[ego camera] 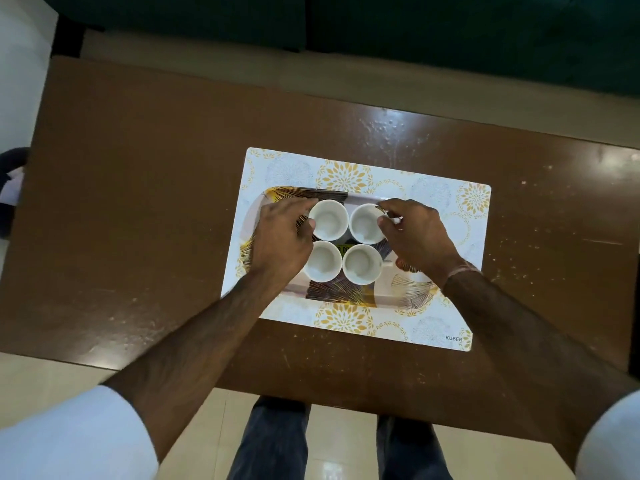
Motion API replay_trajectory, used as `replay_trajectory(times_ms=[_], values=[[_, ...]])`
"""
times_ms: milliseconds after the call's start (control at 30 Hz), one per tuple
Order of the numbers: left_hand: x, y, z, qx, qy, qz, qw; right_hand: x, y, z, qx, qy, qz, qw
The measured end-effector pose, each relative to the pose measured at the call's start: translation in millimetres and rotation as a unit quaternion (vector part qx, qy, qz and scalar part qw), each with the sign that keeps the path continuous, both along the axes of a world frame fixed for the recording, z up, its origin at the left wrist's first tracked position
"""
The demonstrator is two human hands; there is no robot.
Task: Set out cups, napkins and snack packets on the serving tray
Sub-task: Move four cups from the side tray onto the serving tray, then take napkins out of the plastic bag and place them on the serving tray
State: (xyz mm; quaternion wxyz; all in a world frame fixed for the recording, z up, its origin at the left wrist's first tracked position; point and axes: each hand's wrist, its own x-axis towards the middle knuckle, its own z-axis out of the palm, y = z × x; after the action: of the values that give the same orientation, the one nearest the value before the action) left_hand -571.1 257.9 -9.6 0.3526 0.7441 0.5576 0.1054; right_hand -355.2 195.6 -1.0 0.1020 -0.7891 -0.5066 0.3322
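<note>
Several white empty cups stand in a tight square on the patterned serving tray. My left hand grips the far left cup by its left rim. My right hand pinches the right rim of the far right cup. The near left cup and near right cup stand free, touching the others. A yellow label shows on the tray between the cups. No napkins or snack packets are in view.
The tray lies on a white floral placemat on a brown wooden table. A dark green sofa stands beyond the far edge. My legs and tiled floor show below the near edge.
</note>
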Motion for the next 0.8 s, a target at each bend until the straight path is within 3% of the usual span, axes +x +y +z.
replay_trajectory(times_ms=[167, 333, 800], values=[[3, 7, 2, 0.007, 0.019, -0.004, 1.0, 1, -3, 4, 0.003, 0.017, -0.028, 0.999], [38, 10, 13, 0.03, 0.042, -0.085, 0.995, 15, -12, 7, 0.018, 0.026, -0.066, 0.997], [247, -68, 24, 0.053, 0.064, -0.259, 0.962, 164, -124, 21, 0.049, -0.008, -0.189, 0.981]])
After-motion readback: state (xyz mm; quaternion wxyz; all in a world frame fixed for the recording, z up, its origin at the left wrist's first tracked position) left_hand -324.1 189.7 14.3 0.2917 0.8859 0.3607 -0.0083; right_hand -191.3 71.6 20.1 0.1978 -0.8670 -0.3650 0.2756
